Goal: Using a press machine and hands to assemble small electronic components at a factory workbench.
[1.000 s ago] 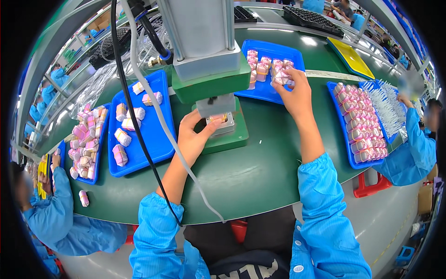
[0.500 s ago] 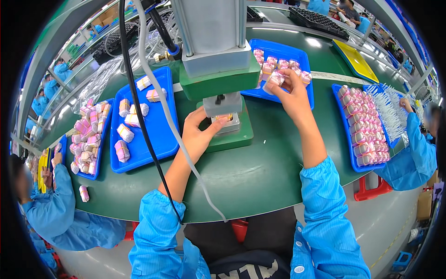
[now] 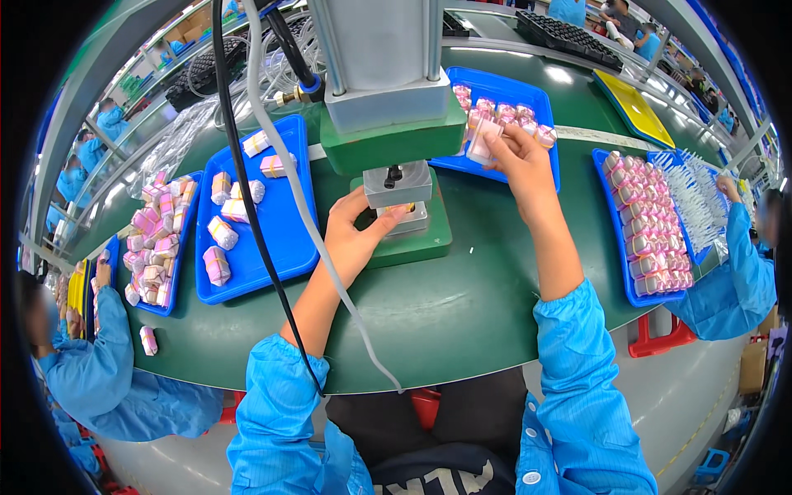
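At a small green press (image 3: 392,136), my left hand (image 3: 355,235) is closed, thumb and index finger reaching between the metal upper block (image 3: 399,186) and the lower metal block (image 3: 408,221). A bit of yellow shows at its fingertips; the rest of what lies there is hidden. My right hand (image 3: 522,161) pinches a small pale pink-and-white wrapped block (image 3: 483,146) by its right side, lifted over the near edge of a blue tray (image 3: 540,103). Several similar pink-and-white wrapped blocks (image 3: 505,113) stand in that tray behind the hand.
Left of the press, a blue tray (image 3: 280,262) holds several wrapped blocks; a fuller tray (image 3: 172,297) lies beyond. A black cable (image 3: 247,186) and a grey hose (image 3: 301,202) hang before my left arm. Rows of blocks fill a tray (image 3: 635,299) at right. Co-workers sit on both sides.
My right hand has turned the wrapped block, so a flat pale side now shows, and shifted slightly. My left hand stays at the press.
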`<control>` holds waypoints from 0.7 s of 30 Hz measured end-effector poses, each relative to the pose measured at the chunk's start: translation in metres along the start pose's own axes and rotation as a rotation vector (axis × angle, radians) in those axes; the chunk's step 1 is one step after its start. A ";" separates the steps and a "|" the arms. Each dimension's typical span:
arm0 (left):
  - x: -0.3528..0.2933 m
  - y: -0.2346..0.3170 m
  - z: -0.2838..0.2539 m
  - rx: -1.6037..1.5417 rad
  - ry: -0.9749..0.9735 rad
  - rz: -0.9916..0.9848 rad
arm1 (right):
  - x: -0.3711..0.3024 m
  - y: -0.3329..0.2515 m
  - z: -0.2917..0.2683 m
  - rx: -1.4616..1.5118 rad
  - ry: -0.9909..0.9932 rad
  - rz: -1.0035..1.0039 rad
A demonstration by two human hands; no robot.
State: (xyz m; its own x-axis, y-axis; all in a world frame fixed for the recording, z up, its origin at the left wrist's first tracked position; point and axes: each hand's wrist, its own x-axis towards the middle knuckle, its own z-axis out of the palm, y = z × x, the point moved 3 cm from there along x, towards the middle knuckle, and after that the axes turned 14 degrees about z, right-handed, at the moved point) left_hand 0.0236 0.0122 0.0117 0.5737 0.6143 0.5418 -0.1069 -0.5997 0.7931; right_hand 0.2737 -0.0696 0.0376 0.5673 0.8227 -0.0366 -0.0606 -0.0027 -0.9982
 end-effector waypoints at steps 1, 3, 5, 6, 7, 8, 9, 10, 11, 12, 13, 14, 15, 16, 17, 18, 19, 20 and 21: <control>-0.001 -0.001 -0.001 -0.006 -0.001 -0.007 | -0.001 0.000 0.002 0.046 -0.026 0.031; 0.001 0.004 0.001 -0.024 -0.008 -0.017 | 0.000 0.003 0.000 0.130 -0.042 0.082; 0.001 0.003 0.001 -0.026 -0.010 -0.020 | 0.000 0.004 0.000 0.183 -0.066 0.120; 0.000 0.002 0.001 -0.026 -0.010 -0.021 | 0.000 0.004 0.001 0.194 -0.081 0.132; 0.000 0.001 0.000 -0.037 -0.007 -0.018 | -0.001 0.004 0.001 0.206 -0.096 0.145; 0.000 -0.001 0.000 -0.048 -0.004 -0.014 | 0.000 0.004 0.001 0.214 -0.109 0.136; 0.000 -0.002 0.000 -0.059 -0.002 -0.010 | 0.001 0.005 0.000 0.223 -0.122 0.127; 0.000 -0.001 0.000 -0.048 0.012 -0.008 | 0.001 0.006 0.000 0.231 -0.135 0.118; 0.000 0.000 0.001 -0.036 0.025 -0.007 | 0.000 0.005 0.001 0.229 -0.135 0.117; 0.000 0.001 0.001 -0.024 0.038 -0.007 | -0.001 0.003 0.002 0.228 -0.135 0.117; 0.000 0.001 0.001 -0.040 0.016 -0.011 | -0.002 0.002 0.003 0.226 -0.136 0.117; 0.000 0.000 0.000 -0.057 -0.007 -0.016 | -0.002 0.002 0.003 0.224 -0.141 0.113; 0.000 0.000 0.001 -0.074 -0.030 -0.022 | -0.002 0.003 0.003 0.223 -0.147 0.109; 0.000 0.000 0.001 -0.072 -0.013 -0.018 | -0.002 0.003 0.003 0.221 -0.152 0.105; 0.000 0.001 0.001 -0.069 0.004 -0.014 | -0.002 0.003 0.004 0.219 -0.146 0.110; 0.000 0.001 0.001 -0.066 0.021 -0.009 | -0.002 0.003 0.004 0.217 -0.140 0.115; 0.000 0.001 0.001 -0.073 0.001 -0.019 | -0.002 0.002 0.005 0.216 -0.134 0.120; 0.000 0.000 0.000 -0.081 -0.020 -0.030 | -0.003 0.003 0.006 0.199 -0.136 0.123; -0.001 -0.001 0.000 -0.088 -0.041 -0.042 | -0.003 0.003 0.006 0.181 -0.138 0.126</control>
State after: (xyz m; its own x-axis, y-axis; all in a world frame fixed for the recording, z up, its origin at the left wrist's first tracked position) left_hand 0.0235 0.0121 0.0102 0.6116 0.6151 0.4976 -0.1524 -0.5255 0.8370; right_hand 0.2665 -0.0690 0.0354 0.4294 0.8920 -0.1412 -0.2773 -0.0185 -0.9606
